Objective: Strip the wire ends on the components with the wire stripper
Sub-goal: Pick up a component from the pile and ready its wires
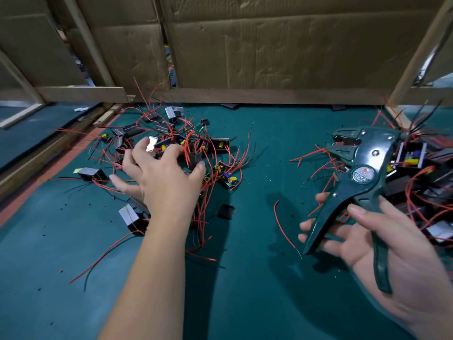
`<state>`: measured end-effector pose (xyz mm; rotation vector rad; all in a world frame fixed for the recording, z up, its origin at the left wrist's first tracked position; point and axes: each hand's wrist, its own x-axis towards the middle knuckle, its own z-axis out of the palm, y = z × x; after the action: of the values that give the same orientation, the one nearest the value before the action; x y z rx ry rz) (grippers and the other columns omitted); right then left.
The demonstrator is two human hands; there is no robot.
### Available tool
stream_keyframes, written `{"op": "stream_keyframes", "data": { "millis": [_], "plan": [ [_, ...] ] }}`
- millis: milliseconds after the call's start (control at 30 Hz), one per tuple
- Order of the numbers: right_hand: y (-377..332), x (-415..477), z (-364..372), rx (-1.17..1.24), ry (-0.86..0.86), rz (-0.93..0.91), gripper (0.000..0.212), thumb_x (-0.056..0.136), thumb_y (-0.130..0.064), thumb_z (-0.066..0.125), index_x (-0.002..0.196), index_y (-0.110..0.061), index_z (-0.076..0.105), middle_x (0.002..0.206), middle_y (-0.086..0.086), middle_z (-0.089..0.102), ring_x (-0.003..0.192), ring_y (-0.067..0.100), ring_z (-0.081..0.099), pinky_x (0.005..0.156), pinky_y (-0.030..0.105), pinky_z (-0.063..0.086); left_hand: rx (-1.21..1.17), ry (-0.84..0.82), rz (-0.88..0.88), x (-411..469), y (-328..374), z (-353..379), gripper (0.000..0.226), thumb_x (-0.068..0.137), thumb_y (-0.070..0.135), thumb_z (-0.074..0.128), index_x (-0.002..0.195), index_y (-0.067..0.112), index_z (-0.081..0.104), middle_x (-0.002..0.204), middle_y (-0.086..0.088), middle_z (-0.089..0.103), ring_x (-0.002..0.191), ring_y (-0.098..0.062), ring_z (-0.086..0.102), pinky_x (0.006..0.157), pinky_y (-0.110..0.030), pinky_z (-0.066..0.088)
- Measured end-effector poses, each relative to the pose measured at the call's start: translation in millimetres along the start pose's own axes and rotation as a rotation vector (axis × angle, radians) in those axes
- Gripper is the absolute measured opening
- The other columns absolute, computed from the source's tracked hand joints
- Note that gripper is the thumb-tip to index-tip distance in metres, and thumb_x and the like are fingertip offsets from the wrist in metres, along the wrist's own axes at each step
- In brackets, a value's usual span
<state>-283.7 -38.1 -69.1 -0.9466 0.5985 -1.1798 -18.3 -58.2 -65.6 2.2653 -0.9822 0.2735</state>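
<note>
Green felt (257, 148) is covering the bench, where the left hand (159, 175) is spreading empty fingers over the components (220, 146), probably needing to be lifting one free of the tangle, while the right hand (392, 241) is loosely gripping the wire stripper (362, 173), handles apart, beside a second pile (416, 163).

Looks like a small electronics assembly workshop to me, and a pretty makeshift one. The counter (257, 148) has a green cover, and the whole station is boxed in with creased cardboard (282, 50) fixed to a rough wood frame (81, 94). Little circuit modules with red and black leads are heaped up in a left pile (186, 143) and a right pile (421, 168). The worker's right hand (382, 241) holds a stripper (362, 168), and tiny bits (269, 179) of what looks like cut insulation are sprinkled over the green.
</note>
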Motion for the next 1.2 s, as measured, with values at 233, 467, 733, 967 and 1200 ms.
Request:
{"op": "stream_keyframes", "data": {
  "millis": [233,467,733,967,1200],
  "plan": [
    [-1,0,0,0.009,0.0,-0.001,0.037,0.07,-0.02,0.062,0.107,-0.017,0.066,0.103,0.017,0.065,0.08,0.048,0.064,0.067,0.058,0.052,-0.452,0.031,0.312,3,3,-2,0.028,0.08,0.019,0.073,0.105,0.025,0.062,0.095,0.011,0.055,0.082,-0.009,0.054,0.076,-0.014,0.029],
    [-1,1,1,0.034,0.013,0.006,0.04,0.068,-0.019,0.062,0.108,-0.014,0.065,0.104,0.02,0.064,0.08,0.048,0.064,0.067,0.059,0.052,-1.519,-0.449,0.006,-8,25,-15,0.025,0.079,0.003,0.065,0.096,0.014,0.051,0.098,-0.008,0.067,0.103,-0.029,0.065,0.087,-0.028,0.05],
    [-3,1,4,0.044,-0.007,0.03,0.045,0.064,-0.019,0.072,0.109,-0.014,0.064,0.103,0.02,0.065,0.079,0.049,0.064,0.068,0.06,0.051,-1.919,-0.905,-0.196,-16,35,-21,0.015,0.082,0.008,0.052,0.097,0.012,0.052,0.096,-0.006,0.069,0.095,-0.023,0.069,0.08,-0.027,0.054],
    [-5,1,8,0.038,0.0,0.033,0.042,0.064,-0.02,0.067,0.104,-0.013,0.065,0.1,0.021,0.065,0.077,0.049,0.063,0.066,0.06,0.051,-1.894,-0.936,-0.417,-15,39,-18,0.021,0.066,0.009,0.058,0.087,0.01,0.051,0.075,-0.007,0.07,0.084,-0.018,0.072,0.078,-0.024,0.054],
    [-6,6,5,0.156,-0.095,0.151,0.064,0.063,-0.025,0.079,0.12,-0.008,0.056,0.109,0.022,0.063,0.082,0.048,0.063,0.072,0.061,0.05,-1.632,-0.897,-0.278,-23,42,-16,0.026,0.063,0.013,0.075,0.075,0.02,0.052,0.062,0.008,0.052,0.049,-0.003,0.045,0.043,-0.012,0.029]
  ]
}}
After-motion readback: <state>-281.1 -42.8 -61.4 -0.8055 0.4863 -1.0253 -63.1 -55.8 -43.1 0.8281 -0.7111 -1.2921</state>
